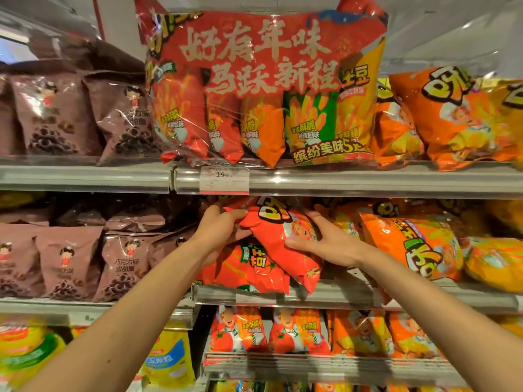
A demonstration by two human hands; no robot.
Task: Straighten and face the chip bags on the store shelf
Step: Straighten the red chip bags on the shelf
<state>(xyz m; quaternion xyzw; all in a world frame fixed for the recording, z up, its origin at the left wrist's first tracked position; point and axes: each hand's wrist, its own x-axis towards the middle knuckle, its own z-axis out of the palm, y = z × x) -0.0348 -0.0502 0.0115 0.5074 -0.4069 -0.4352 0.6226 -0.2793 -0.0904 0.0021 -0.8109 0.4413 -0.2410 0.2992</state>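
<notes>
A red chip bag (278, 239) is tilted on the middle shelf (334, 292), its top leaning left. My left hand (219, 227) grips its upper left corner. My right hand (325, 241) holds its right side with fingers curled over the front. Under it lies another red bag (249, 270), turned sideways. Orange chip bags (410, 244) stand to the right on the same shelf.
A big red multipack (263, 89) fills the upper shelf above a price tag (224, 179). Brown snack bags (70, 264) stand at the left on both shelves. Orange bags (458, 117) sit at the upper right. Small red bags (268, 331) line the lower shelf.
</notes>
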